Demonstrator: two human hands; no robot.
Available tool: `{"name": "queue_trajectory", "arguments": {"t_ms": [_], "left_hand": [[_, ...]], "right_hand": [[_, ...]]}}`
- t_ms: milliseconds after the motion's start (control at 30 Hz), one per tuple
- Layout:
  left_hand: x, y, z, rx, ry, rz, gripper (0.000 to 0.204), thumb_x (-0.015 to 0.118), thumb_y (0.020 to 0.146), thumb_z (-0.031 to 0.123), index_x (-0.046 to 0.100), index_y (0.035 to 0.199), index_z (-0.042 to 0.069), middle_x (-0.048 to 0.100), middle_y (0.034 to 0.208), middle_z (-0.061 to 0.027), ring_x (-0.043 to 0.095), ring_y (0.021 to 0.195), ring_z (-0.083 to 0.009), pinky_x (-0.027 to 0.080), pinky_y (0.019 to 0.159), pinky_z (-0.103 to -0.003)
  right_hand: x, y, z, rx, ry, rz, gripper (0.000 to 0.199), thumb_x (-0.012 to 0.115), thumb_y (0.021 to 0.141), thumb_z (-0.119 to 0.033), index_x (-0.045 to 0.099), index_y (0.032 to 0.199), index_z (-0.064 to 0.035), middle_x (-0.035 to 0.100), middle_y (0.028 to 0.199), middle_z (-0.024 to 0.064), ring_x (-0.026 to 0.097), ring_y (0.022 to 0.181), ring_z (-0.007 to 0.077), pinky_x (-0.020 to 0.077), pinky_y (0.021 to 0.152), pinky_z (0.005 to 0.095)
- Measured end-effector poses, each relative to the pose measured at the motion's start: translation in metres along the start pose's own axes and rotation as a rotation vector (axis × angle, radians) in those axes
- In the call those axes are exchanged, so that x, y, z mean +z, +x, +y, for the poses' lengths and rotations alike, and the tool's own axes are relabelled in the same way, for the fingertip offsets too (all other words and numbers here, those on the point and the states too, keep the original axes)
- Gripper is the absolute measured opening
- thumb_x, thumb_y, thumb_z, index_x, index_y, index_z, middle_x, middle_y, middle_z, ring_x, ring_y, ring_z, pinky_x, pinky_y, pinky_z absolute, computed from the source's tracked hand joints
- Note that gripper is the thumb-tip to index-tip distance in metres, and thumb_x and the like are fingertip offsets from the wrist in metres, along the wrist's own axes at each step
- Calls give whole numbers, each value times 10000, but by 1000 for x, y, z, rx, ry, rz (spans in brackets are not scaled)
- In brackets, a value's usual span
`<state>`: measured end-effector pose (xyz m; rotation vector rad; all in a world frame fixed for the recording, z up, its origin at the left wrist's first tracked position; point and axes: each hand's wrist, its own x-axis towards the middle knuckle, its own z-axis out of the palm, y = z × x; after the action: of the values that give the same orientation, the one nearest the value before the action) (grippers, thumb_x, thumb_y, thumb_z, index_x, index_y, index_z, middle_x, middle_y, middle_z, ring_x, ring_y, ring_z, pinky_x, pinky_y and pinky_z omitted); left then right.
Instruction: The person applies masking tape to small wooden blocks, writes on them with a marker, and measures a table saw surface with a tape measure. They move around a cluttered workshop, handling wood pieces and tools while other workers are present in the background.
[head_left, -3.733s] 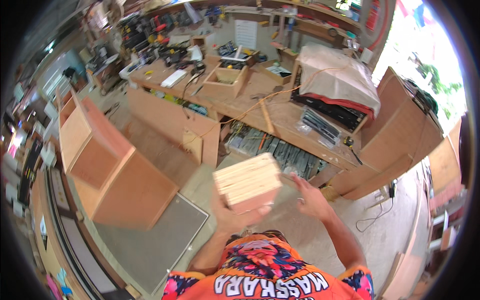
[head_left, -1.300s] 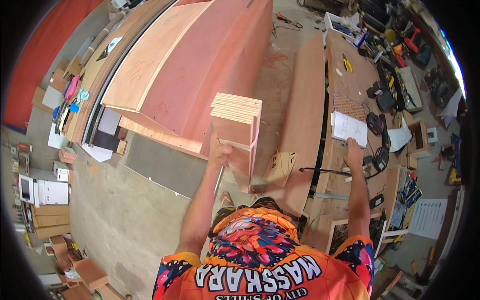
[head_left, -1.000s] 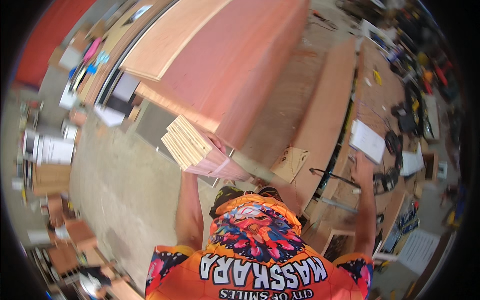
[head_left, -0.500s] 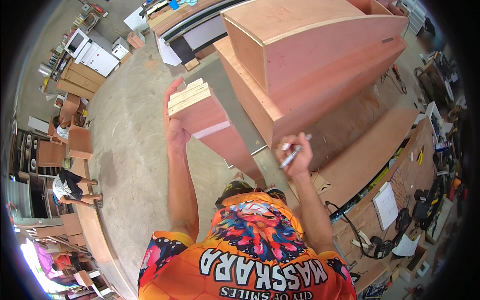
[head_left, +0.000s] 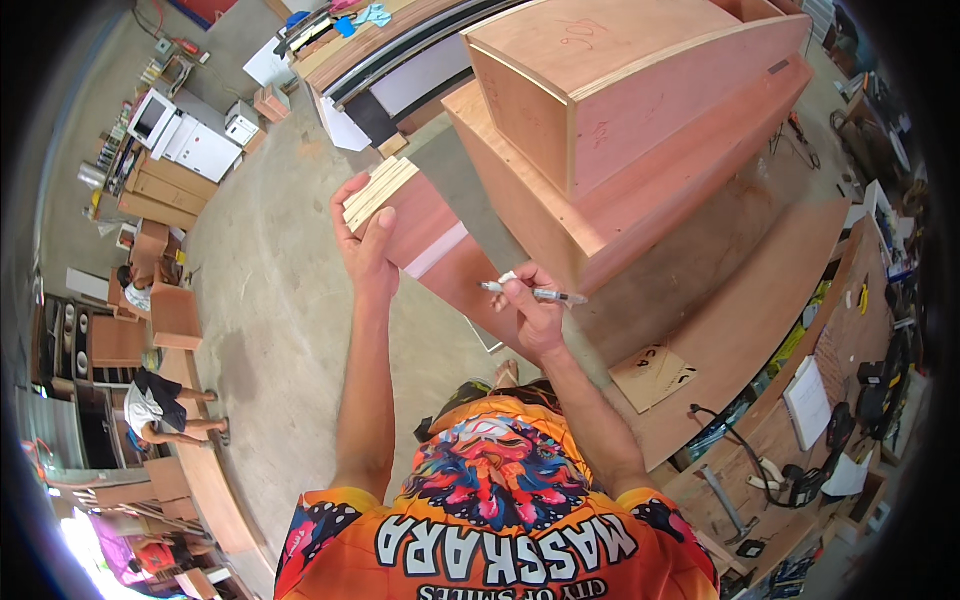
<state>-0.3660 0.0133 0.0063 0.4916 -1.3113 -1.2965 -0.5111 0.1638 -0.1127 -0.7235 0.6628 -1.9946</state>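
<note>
Plywood stack slants from upper left down toward the foot, far as I can see. Left hand is wrapped round its top end; right hand, fingers pinching a pen, is nearer the lower half, can't tell if touching.

Left forearm: extended forward, running nearly straight up the view. Left hand: gripping, left thumb pointing upward, opposed to the left fingers. Right forearm: angled forward and inward. Right hand: lower in view, right fingers bent into a pinch against the right thumb. The hands are apart.
</note>
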Motion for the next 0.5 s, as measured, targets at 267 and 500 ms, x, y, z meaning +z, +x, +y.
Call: {"name": "queue_trajectory", "arguments": {"t_ms": [267, 500], "left_hand": [[-24, 21, -16, 20, 94, 5, 634, 742, 940, 280, 424, 1455, 90, 579, 1351, -133, 598, 1245, -241, 527, 1051, -398], [-33, 34, -19, -24, 27, -28, 599, 725, 954, 223, 422, 1453, 89, 575, 1359, -134, 602, 1240, -236, 532, 1043, -395]], "right_hand": [[56, 18, 53, -317, -249, 85, 183, 715, 920, -34, 621, 1076, -17, 702, 929, 73, 666, 804, 121, 552, 731, 284], [75, 41, 68, -465, -410, 23, 183, 736, 881, -8, 609, 1012, -23, 700, 940, 82, 673, 820, 118, 554, 710, 285]]}}
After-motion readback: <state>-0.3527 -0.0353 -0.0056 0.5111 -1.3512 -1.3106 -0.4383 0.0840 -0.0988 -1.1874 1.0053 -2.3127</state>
